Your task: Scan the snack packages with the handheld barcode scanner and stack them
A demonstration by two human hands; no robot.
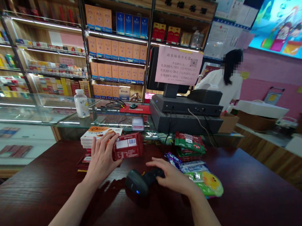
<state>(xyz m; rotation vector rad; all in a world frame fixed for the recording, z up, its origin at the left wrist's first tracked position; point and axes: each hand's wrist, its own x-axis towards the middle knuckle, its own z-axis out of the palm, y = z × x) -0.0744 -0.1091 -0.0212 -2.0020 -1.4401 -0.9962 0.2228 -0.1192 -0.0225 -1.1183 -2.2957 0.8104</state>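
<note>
Dark wooden desk (142, 217) nearest, my forearms reaching over it. Left grip (102, 158) holds a red packet (129, 146) at its left end, label side facing me, just beside stacked white boxes (87, 141). Right grip (174, 175) curves loosely over the handle of a black scanner (137, 183), blue light showing; cannot tell if it closes. Scanner lies between my hands. Green duck-printed bag (208, 183) near my right wrist.

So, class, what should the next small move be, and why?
Perhaps close the right hand around the handle of the black handheld scanner: the hand looks loose there, while the left hand holds a dark red rectangular packet, barcode showing.
</note>
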